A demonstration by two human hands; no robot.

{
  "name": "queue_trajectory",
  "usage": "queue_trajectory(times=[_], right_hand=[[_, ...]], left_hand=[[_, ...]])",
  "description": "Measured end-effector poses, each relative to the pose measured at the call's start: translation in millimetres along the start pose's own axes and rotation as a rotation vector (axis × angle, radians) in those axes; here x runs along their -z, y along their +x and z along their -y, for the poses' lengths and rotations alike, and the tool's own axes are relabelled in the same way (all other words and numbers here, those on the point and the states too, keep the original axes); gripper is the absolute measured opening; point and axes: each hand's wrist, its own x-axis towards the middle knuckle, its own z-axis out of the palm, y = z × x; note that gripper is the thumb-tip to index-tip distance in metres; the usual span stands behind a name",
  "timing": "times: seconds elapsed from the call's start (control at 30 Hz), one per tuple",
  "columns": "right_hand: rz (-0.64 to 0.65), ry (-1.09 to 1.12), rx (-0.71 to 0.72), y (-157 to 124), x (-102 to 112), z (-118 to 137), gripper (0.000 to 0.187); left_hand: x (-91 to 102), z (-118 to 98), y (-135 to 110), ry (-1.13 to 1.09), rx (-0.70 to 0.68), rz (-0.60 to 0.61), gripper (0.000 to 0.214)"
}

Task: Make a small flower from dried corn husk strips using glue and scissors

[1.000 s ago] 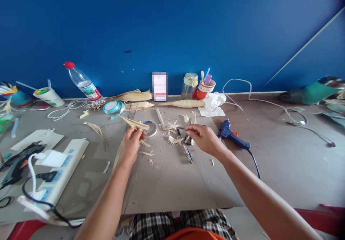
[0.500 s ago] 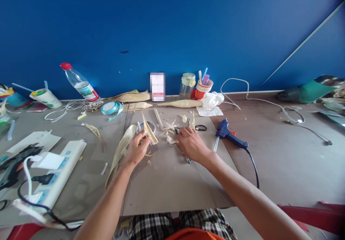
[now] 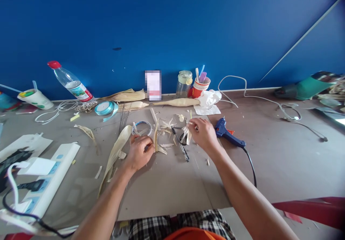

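My left hand (image 3: 141, 151) is closed, its fingertips on a narrow strip of dried corn husk (image 3: 156, 135) that stands up from the table. To the right, my right hand (image 3: 203, 134) is pinched on a pale, frayed husk piece (image 3: 188, 135) hanging below its fingertips. Between the hands a dark pen (image 3: 181, 146) lies slantwise, close to a black loop partly covered by the husk piece. Husk scraps (image 3: 167, 125) are scattered around it. Just behind my left hand is a pale ring-shaped coil (image 3: 145, 123). A long husk (image 3: 118, 152) lies left of that hand.
A blue glue gun (image 3: 229, 134) with a cord lies right of my right hand. At the back stand a tilted water bottle (image 3: 77, 87), a jar (image 3: 184, 85) and a red paper cup (image 3: 201, 88), near a ribbon roll (image 3: 104, 107). A power strip (image 3: 54, 177) lies left.
My left hand has lowered its husk strip towards the table. My right hand has moved right, off the pen and scraps, and now has a frayed husk piece. The view has shifted slightly.
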Motion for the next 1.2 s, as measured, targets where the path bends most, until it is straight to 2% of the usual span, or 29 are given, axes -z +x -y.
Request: queue_trajectory(times=[0.03, 0.1, 0.2, 0.3, 0.37, 0.5, 0.57, 0.63, 0.7, 0.77, 0.87, 0.93, 1.0, 1.1, 1.2], right_hand=[[-0.009, -0.042, -0.075, 3.2, 0.1, -5.9, 0.027], [0.059, -0.127, -0.160, 6.3, -1.9, -12.7, 0.039], [0.205, -0.254, -0.166, 4.4, -9.0, -11.5, 0.045], [0.227, -0.291, -0.139, 1.9, -16.7, -8.0, 0.045], [0.194, -0.193, -0.167, 2.5, -19.6, -9.6, 0.048], [0.059, 0.186, -0.242, 5.2, -16.5, -15.1, 0.051], [0.029, 0.368, -0.203, 3.6, -11.9, -11.3, 0.050], [0.053, 0.526, -0.127, -1.0, -7.3, -0.9, 0.046], [0.114, 0.668, -0.055, -7.9, -4.3, 13.7, 0.040], [0.187, 0.769, -0.009, -15.7, -3.5, 28.5, 0.039], [0.289, 0.792, 0.042, -26.3, -6.2, 44.3, 0.039], [0.334, 0.764, 0.083, -31.4, -9.6, 49.6, 0.041], [0.349, 0.731, 0.115, -34.7, -13.1, 51.9, 0.042], [0.323, 0.673, 0.124, -36.4, -16.1, 53.1, 0.042], [0.300, 0.623, 0.130, -35.8, -16.1, 54.4, 0.035]], left_hand=[[-0.2, -0.2, 0.1, 0.012, -0.001, -0.001, 0.020], [-0.8, -0.4, 0.0, 0.039, -0.009, -0.002, 0.020], [-2.4, 0.5, -0.9, 0.077, -0.024, 0.003, 0.021], [-4.4, 2.7, -1.9, 0.085, -0.025, -0.004, 0.021], [-5.2, 4.1, -2.0, 0.070, -0.023, -0.016, 0.021], [-2.6, 3.1, -1.0, -0.005, 0.015, -0.107, 0.016], [0.9, -1.0, -1.2, -0.091, 0.040, -0.179, 0.011], [4.8, -7.6, -2.8, -0.238, 0.055, -0.207, 0.007], [7.8, -15.2, -5.5, -0.427, 0.116, -0.172, 0.009], [9.1, -21.8, -8.3, -0.609, 0.216, -0.071, 0.018], [7.4, -26.7, -10.7, -0.827, 0.277, 0.090, 0.039], [4.4, -27.3, -11.1, -0.906, 0.294, 0.165, 0.044], [0.6, -27.2, -11.0, -0.905, 0.309, 0.190, 0.037], [-4.2, -27.3, -10.4, -0.796, 0.309, 0.140, 0.021], [-5.7, -28.2, -9.2, -0.726, 0.305, 0.103, 0.019]])
